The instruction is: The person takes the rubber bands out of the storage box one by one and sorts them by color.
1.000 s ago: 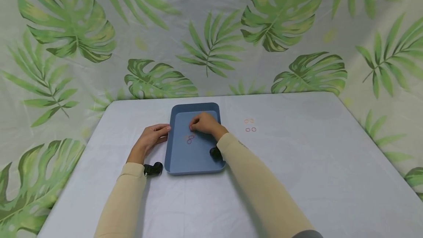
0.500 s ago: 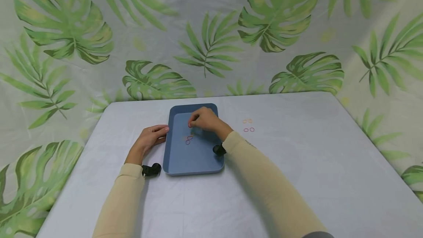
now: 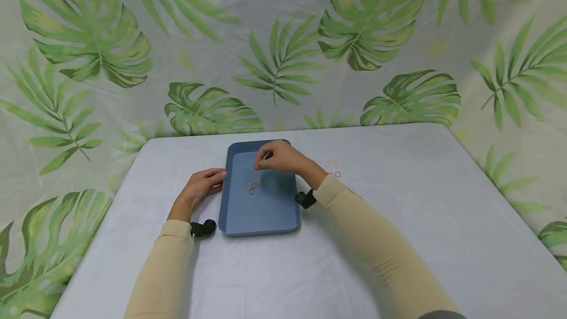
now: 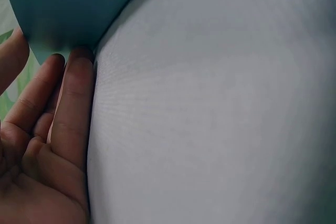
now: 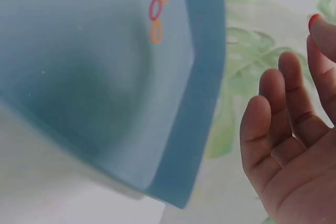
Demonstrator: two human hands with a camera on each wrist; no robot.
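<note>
Pinching small red band (image 5: 313,21), right hand (image 3: 281,157), over shallow blue tray (image 3: 270,213), left hand (image 3: 203,184) unclenched against it

We wear long sleeves of pale cream cloth. Our left sleeve (image 3: 164,270) looks mostly smooth and ends in a cuff at the wrist. Our right sleeve (image 3: 376,245) is the same cream, with a few small creases partway along, a dark marking (image 3: 355,193) near the cuff, too small for us to read, and a grey patch (image 3: 443,314) at the bottom of the head view. At each wrist we have a black camera: the left camera (image 3: 204,229) has a rounded end, and the right camera (image 3: 304,199) is compact. Our left hand (image 3: 204,185) and right hand (image 3: 281,156) are bare.
</note>
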